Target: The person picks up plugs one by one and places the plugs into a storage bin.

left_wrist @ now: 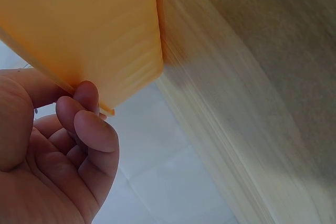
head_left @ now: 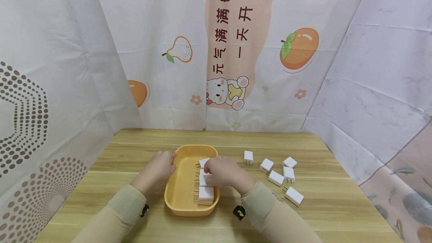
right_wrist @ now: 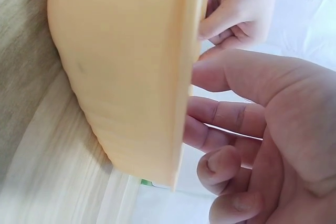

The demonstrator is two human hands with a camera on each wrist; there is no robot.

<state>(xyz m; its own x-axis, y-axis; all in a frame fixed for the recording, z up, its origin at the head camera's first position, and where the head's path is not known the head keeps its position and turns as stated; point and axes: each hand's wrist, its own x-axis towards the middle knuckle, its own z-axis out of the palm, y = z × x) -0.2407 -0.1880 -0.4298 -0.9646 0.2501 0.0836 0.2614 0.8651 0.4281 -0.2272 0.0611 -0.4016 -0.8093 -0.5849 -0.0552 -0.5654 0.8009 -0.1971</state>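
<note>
A yellow-orange plastic tray [head_left: 179, 183] stands on the table, with a row of white plug chargers [head_left: 205, 193] along its right side, prongs pointing left. My left hand [head_left: 160, 166] pinches the tray's left rim near the far corner; the left wrist view shows thumb and fingers at the tray edge [left_wrist: 107, 109]. My right hand [head_left: 224, 173] reaches over the right rim, with thumb and forefinger pinching a white charger [head_left: 204, 178] in the row. In the right wrist view the tray's wall [right_wrist: 121, 77] hides those fingertips and the charger.
Several loose white chargers lie on the table right of the tray, among them one at the back [head_left: 248, 156] and one nearer the front [head_left: 294, 196]. The wooden table [head_left: 324, 213] ends at a printed cloth [head_left: 175, 96] behind.
</note>
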